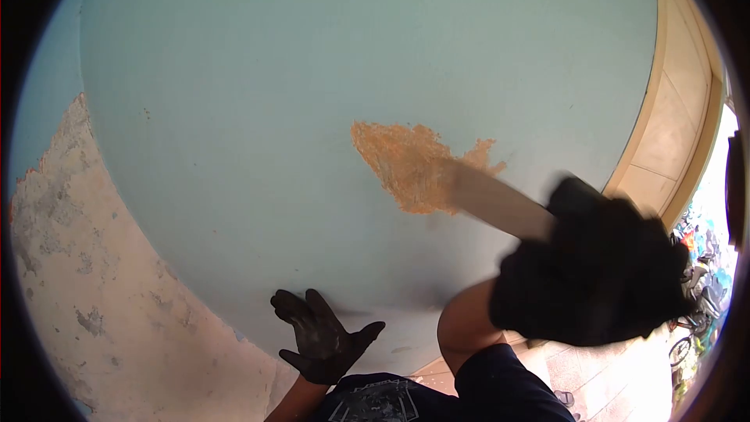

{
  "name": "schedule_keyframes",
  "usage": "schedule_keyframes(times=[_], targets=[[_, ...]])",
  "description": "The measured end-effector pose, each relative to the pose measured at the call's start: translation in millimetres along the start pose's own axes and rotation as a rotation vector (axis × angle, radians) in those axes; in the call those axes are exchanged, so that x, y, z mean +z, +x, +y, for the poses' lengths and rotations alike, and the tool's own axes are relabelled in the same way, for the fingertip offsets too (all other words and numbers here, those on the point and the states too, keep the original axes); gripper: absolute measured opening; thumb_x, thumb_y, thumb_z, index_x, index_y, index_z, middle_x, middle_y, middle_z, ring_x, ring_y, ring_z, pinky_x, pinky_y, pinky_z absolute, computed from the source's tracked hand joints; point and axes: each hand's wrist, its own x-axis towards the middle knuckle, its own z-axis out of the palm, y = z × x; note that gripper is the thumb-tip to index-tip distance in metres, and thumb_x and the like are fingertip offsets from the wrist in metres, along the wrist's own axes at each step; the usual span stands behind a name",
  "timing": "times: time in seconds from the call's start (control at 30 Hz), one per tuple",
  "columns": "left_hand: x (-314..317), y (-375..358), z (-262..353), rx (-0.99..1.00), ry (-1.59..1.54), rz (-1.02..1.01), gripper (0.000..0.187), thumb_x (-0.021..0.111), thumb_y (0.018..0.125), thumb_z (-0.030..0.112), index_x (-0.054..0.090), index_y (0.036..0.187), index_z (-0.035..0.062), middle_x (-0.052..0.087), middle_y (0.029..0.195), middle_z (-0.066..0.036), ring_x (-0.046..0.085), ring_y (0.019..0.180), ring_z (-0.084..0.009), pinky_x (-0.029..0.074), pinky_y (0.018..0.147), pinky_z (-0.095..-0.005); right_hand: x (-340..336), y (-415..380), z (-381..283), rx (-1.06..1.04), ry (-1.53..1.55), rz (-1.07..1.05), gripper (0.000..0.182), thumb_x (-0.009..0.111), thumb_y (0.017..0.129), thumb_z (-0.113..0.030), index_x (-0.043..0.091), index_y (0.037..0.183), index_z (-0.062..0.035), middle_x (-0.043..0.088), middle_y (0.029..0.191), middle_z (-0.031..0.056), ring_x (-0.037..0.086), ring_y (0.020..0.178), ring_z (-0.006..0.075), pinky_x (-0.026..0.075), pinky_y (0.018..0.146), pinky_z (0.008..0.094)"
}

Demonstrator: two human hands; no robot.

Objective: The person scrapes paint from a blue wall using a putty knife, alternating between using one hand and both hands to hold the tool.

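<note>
My right hand (594,273), in a black glove, is closed round the handle end of a scraper (500,202), which is smeared by motion. Its flat blade points up and left, with the tip over a rough orange-brown bare patch (406,164) in the light blue-green painted wall (312,55). The handle is hidden inside the glove. Low on the wall, left of centre, my left hand (322,344) wears a matching black glove. Its fingers are spread and it holds nothing; it appears to rest against the painted surface.
To the left, an adjoining wall (101,266) shows worn, pinkish-white plaster with grey spots. A beige tiled frame (656,141) borders the right edge. Beyond it, several bicycles (695,320) stand in bright light near a pale tiled floor (617,379).
</note>
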Motion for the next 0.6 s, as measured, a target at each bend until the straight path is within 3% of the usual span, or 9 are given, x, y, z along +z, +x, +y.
schedule_keyframes(times=[0.1,0.2,0.27,0.6], targets=[[3.4,1.4,-4.0,-0.012,0.009,0.011,0.14,0.08,0.071,0.064,-0.007,0.153,-0.009,-0.021,0.146,-0.051,-0.018,0.14,-0.0641,-0.003,0.108,-0.0758,7.8,-2.6,-3.2,0.021,-0.013,0.052,0.008,0.057,0.071,-0.022,0.054,0.068,-0.0158,0.042,0.061,0.0014,0.05,0.057,0.02,0.042,0.06,0.0341],[0.0,-1.8,-4.9,-0.126,-0.056,-0.122,0.14,0.078,0.071,0.067,-0.007,0.153,-0.0094,-0.02,0.146,-0.051,-0.017,0.14,-0.0649,-0.003,0.108,-0.0759,8.9,-3.9,-2.9,0.02,-0.008,0.082,0.007,0.057,0.071,-0.02,0.053,0.068,-0.0153,0.042,0.061,0.0015,0.05,0.057,0.02,0.042,0.059,0.0337],[9.7,-5.5,-9.1,-0.02,0.009,-0.026,0.141,0.078,0.071,0.067,-0.007,0.152,-0.0099,-0.019,0.147,-0.051,-0.015,0.14,-0.0658,-0.003,0.108,-0.0763,8.5,-5.1,-0.8,0.02,-0.004,0.086,0.007,0.057,0.071,-0.019,0.053,0.068,-0.015,0.042,0.061,0.0016,0.049,0.056,0.0199,0.042,0.059,0.0334],[0.8,-2.7,-7.1,-0.044,0.018,-0.035,0.14,0.079,0.071,0.065,-0.005,0.152,-0.0108,-0.016,0.146,-0.052,-0.01,0.139,-0.0679,0.003,0.107,-0.0782,15.4,-6.9,-4.8,0.028,0.007,0.116,0.007,0.056,0.072,-0.013,0.05,0.067,-0.0133,0.042,0.062,0.0018,0.048,0.055,0.0198,0.043,0.057,0.032]])
